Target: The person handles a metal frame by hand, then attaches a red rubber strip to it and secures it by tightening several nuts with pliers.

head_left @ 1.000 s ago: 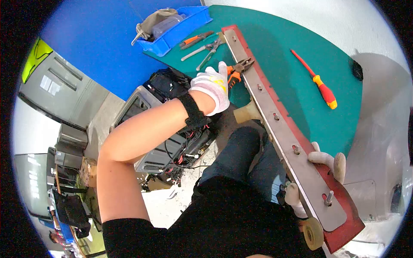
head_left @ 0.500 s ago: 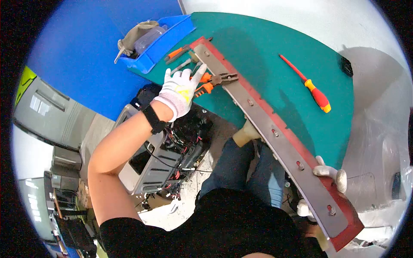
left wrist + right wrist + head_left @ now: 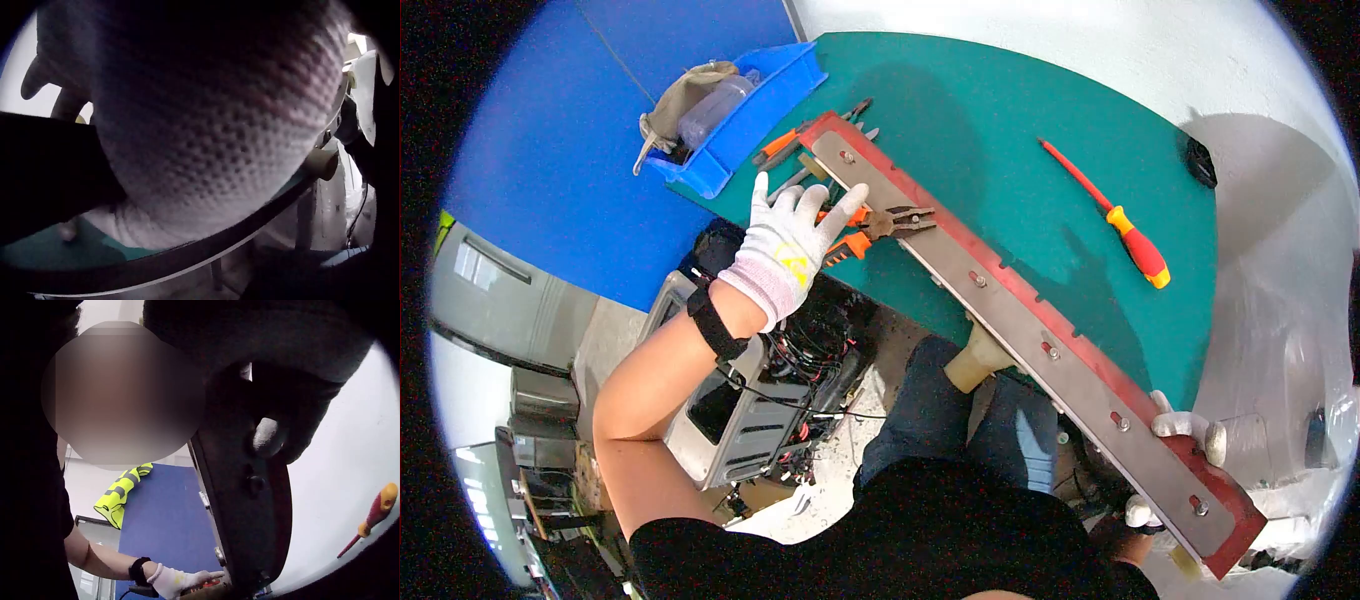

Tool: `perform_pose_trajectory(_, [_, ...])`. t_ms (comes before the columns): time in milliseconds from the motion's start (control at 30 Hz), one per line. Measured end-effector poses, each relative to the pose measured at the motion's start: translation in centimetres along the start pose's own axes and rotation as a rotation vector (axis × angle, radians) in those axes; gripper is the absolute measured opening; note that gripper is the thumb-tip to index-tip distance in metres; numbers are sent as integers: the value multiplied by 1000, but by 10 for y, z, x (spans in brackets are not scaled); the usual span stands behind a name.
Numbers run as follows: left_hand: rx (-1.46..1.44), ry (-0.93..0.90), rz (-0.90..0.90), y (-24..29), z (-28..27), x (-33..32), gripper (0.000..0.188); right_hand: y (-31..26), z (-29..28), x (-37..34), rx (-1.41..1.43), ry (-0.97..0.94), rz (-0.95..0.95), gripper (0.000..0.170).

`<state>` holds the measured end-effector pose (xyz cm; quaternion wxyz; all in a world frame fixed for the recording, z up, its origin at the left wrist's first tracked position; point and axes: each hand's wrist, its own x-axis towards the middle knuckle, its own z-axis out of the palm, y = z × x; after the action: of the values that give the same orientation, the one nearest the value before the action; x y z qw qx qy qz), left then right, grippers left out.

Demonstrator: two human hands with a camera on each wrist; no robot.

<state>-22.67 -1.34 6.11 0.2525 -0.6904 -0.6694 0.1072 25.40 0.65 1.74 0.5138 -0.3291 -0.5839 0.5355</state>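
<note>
My left hand [image 3: 785,240], in a white glove, holds pliers [image 3: 885,223] with orange grips, fingers spread and the handles partly hidden. The pliers' jaws are at a bolt near the far end of a long red strip [image 3: 1055,320] faced with a grey metal plate [image 3: 1010,310]. More bolts stand along the plate. A yellowish tube-like piece [image 3: 978,360] sticks out from the strip's near side. My gloved right hand [image 3: 1190,428] grips the strip's near right end, fingers over the edge. In the right wrist view the strip is dark, with a pale fingertip [image 3: 269,436] against it.
A red and yellow screwdriver [image 3: 1138,245] lies on the green table [image 3: 1000,110]. Other orange-handled tools [image 3: 775,148] lie beyond the strip's far end, beside a blue bin [image 3: 795,85]. A small black object [image 3: 1200,162] sits at the table's right edge. Grey parts with wiring [image 3: 750,410] stand below.
The view has shifted, and the strip's far end has swung left toward the blue bin, over part of the loose tools. My left hand moved left with the pliers, whose handles have turned.
</note>
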Motion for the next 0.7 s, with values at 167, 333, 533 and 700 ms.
perform_pose_trajectory(167, [-128, 137, 1, -3, 18, -9, 53, 5, 1, 18, 114, -207, -62, 44])
perform_pose_trajectory(333, [-164, 241, 98, -2, 20, -11, 20, -2, -2, 11, 101, -274, -56, 25])
perform_pose_trajectory(533, [-106, 176, 84, -2, 11, -10, 17, 29, -47, 0, -104, -161, 12, 91])
perform_pose_trajectory(700, [-46, 33, -2, 2, -4, -9, 21, 65, -38, 3, 111, -124, -257, 118])
